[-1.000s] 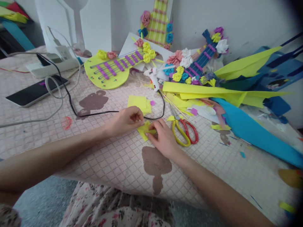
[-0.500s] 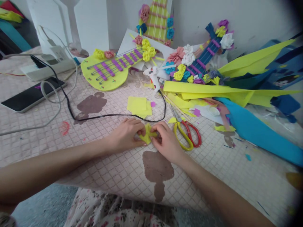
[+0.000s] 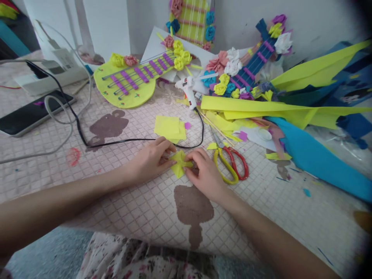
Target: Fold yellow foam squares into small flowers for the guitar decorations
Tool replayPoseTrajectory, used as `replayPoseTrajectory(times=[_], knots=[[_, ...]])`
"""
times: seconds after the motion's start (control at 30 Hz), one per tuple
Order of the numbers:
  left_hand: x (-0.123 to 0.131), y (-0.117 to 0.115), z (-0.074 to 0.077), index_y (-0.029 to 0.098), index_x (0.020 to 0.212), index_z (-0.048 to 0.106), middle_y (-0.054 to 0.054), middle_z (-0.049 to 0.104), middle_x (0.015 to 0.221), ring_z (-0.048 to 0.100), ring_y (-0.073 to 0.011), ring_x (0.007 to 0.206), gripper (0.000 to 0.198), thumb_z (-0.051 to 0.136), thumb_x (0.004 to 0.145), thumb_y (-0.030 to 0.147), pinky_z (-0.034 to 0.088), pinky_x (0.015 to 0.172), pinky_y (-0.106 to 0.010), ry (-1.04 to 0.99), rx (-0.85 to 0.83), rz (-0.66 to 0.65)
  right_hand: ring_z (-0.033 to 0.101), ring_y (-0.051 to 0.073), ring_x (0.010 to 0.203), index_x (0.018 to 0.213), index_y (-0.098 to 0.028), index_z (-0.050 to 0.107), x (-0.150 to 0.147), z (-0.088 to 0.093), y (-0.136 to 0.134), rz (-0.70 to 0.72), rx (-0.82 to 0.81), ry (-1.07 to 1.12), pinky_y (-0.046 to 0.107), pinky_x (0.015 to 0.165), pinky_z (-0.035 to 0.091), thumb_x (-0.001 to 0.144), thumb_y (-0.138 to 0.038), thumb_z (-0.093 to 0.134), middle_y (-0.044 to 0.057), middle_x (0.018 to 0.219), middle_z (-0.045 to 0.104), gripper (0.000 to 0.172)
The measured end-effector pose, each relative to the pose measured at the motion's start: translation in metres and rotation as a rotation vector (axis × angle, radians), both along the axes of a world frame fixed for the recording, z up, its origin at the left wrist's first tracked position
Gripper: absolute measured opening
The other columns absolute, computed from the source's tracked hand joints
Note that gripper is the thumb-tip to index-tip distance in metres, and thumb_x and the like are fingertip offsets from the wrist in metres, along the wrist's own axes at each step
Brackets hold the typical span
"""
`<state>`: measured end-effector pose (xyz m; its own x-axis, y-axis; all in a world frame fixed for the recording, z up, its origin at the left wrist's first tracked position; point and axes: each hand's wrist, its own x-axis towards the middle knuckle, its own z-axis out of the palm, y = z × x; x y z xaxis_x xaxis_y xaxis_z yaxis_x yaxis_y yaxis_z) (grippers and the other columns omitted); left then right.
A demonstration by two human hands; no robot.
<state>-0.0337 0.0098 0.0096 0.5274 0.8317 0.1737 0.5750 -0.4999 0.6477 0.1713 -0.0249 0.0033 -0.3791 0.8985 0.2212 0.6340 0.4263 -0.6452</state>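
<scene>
A small piece of yellow crepe paper (image 3: 178,169), creased toward its middle, is between my two hands just above the table. My left hand (image 3: 155,159) has thumb and fingertips at its left edge. On the other side, my right hand (image 3: 205,173) pinches a gathered fold of the same paper; part of that fold is hidden by the fingers. Beyond the hands lies a short stack of yellow paper squares (image 3: 167,126). Scissors (image 3: 228,162) with one yellow and one red handle rest right of my right hand.
A white glue gun (image 3: 188,93) stands behind, its black cord (image 3: 128,141) crossing the table. Farther back are a yellow paper guitar (image 3: 124,97) and a blue one (image 3: 247,77). Yellow and blue paper strips (image 3: 314,151) fill the right side; a phone (image 3: 31,114) and power strip (image 3: 43,83) lie left.
My left fingers have drawn a little back to the left and loosened around the paper, so more of its creased face shows. The right hand keeps its pinch. The view has shifted slightly.
</scene>
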Motion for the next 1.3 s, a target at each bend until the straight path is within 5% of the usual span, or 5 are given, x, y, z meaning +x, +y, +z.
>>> replayPoseTrajectory(times=[0.23,0.6,0.93,1.17,1.3], knots=[[0.001,0.0,-0.002,0.014,0.095,0.055,-0.006,0.054,0.095,0.055,-0.0154,0.077,0.016,0.059,0.082,0.022,0.047,0.069,-0.029,0.108,0.07,-0.026,0.052,0.014,0.071,0.092,-0.02,0.051,0.002,0.0,0.002,-0.095,0.044,0.102,0.03,0.065,0.044,0.086,-0.014,0.047,0.005,0.089,0.054,0.01],[0.005,-0.002,-0.001,0.014,0.078,0.055,0.001,0.056,0.073,0.049,-0.0075,0.061,0.006,0.056,0.075,0.009,0.042,0.059,-0.02,-0.143,-0.048,-0.043,0.049,0.012,0.063,0.101,-0.019,0.055,0.002,0.002,0.002,-0.089,-0.068,0.118,0.026,0.057,0.041,0.082,-0.019,0.056,0.003,0.086,0.057,0.018],[0.0,0.006,0.014,0.012,0.098,0.056,-0.003,0.061,0.08,0.056,-0.0109,0.07,0.031,0.058,0.082,0.039,0.045,0.061,-0.021,-0.4,-0.466,-0.178,0.048,0.012,0.062,0.083,-0.02,0.054,0.003,0.002,0.001,-0.059,-0.314,0.476,0.025,0.057,0.04,0.085,-0.03,0.058,-0.002,0.071,0.052,0.011],[-0.002,0.007,0.011,0.012,0.08,0.059,-0.001,0.059,0.068,0.051,-0.0082,0.059,0.025,0.059,0.082,0.036,0.039,0.051,-0.018,-0.274,-0.435,-0.189,0.048,0.012,0.065,0.092,-0.02,0.055,0.003,0.009,-0.003,0.078,-0.424,0.49,0.024,0.057,0.04,0.085,-0.037,0.059,-0.001,0.076,0.053,0.019],[0.0,0.003,0.015,0.012,0.079,0.06,0.0,0.059,0.068,0.05,-0.0073,0.058,0.025,0.059,0.083,0.036,0.038,0.051,-0.017,-0.273,-0.456,-0.252,0.047,0.01,0.061,0.082,-0.019,0.055,0.002,0.01,-0.001,-0.004,-0.406,0.515,0.022,0.053,0.039,0.084,-0.036,0.06,-0.003,0.07,0.05,0.018]])
